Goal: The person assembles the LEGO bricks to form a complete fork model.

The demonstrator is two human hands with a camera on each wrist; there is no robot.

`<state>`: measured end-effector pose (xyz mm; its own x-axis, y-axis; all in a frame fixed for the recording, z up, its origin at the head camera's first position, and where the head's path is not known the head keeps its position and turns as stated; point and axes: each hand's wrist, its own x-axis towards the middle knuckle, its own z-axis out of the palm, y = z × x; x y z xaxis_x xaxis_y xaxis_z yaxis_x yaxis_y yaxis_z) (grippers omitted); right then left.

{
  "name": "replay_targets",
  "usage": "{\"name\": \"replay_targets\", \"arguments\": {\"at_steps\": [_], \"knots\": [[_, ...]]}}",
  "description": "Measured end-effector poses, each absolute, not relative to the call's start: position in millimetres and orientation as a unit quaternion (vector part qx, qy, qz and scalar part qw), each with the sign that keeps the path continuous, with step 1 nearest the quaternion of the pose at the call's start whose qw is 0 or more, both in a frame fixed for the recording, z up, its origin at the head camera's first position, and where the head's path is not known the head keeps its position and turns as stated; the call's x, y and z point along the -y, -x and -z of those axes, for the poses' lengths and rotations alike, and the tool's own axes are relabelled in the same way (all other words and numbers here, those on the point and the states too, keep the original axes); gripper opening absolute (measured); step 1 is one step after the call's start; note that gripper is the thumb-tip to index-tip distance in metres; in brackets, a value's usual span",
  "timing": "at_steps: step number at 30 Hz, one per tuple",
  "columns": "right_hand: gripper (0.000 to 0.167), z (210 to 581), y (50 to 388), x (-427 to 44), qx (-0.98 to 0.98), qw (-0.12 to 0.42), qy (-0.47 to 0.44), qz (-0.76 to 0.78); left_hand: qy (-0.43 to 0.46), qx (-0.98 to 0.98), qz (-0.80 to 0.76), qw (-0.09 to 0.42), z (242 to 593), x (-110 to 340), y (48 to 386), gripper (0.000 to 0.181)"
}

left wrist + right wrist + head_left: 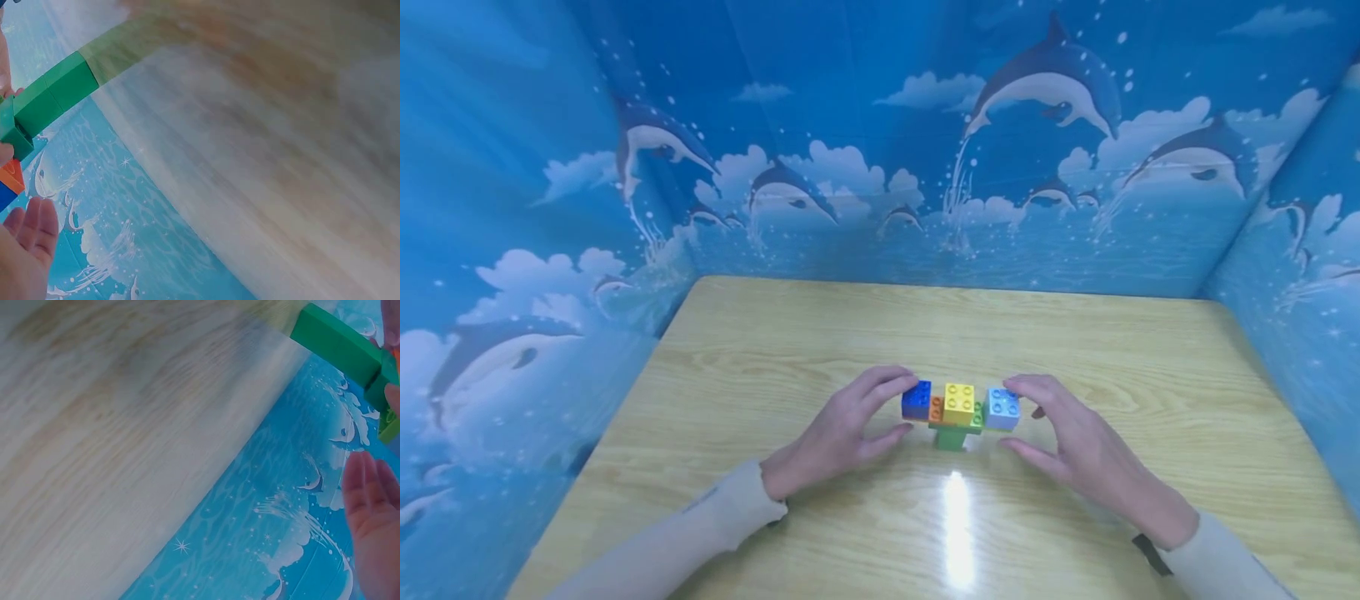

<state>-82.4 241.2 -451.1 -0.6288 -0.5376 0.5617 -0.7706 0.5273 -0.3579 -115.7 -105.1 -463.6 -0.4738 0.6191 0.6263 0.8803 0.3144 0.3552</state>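
Observation:
Between the two hands stands an upright building-block figure on a green column [951, 439]. Its wide top carries a dark blue brick [916, 402] at the left, an orange brick [936, 408], a yellow brick [958, 406], a lime green brick [977, 415] and a light blue brick [1003, 408] at the right. My left hand [850, 421] has its index finger at the dark blue brick, thumb lower in front. My right hand [1078, 437] reaches the light blue brick with its index fingertip, thumb apart below. Both wrist views show the column [56, 90] and outstretched fingers [369, 484].
The figure stands on a wood-grain table [790, 333], its far edge against a blue curtain [865, 242] printed with dolphins. More of that curtain hangs at the left and right sides. A light reflection [957, 529] lies in front of the figure.

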Motion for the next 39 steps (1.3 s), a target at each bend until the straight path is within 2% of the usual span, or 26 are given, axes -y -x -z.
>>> {"name": "replay_targets", "arguments": {"at_steps": [7,17,21,23,27,28,35,39], "knots": [[0.059,453,86,-241,0.844,0.202,-0.396,-0.300,0.499,0.766,0.336,0.225,462,104,122,0.074],[0.065,454,97,-241,0.842,0.237,-0.382,-0.299,0.486,0.788,0.326,0.191,457,105,132,0.074],[0.061,454,107,-243,0.834,0.232,-0.385,-0.319,0.480,0.787,0.339,0.186,457,103,140,0.075],[0.063,454,112,-244,0.839,0.212,-0.377,-0.331,0.474,0.789,0.352,0.172,457,102,144,0.073],[0.081,456,117,-247,0.859,0.161,-0.348,-0.339,0.450,0.799,0.381,0.117,460,100,151,0.067],[0.082,456,118,-247,0.866,0.145,-0.338,-0.339,0.444,0.802,0.386,0.102,461,99,153,0.065],[0.064,467,125,-247,0.891,-0.016,-0.256,-0.373,0.398,0.830,0.391,-0.005,468,97,165,0.053],[0.062,473,127,-246,0.891,-0.075,-0.231,-0.384,0.354,0.848,0.387,-0.078,472,98,170,0.054]]}}
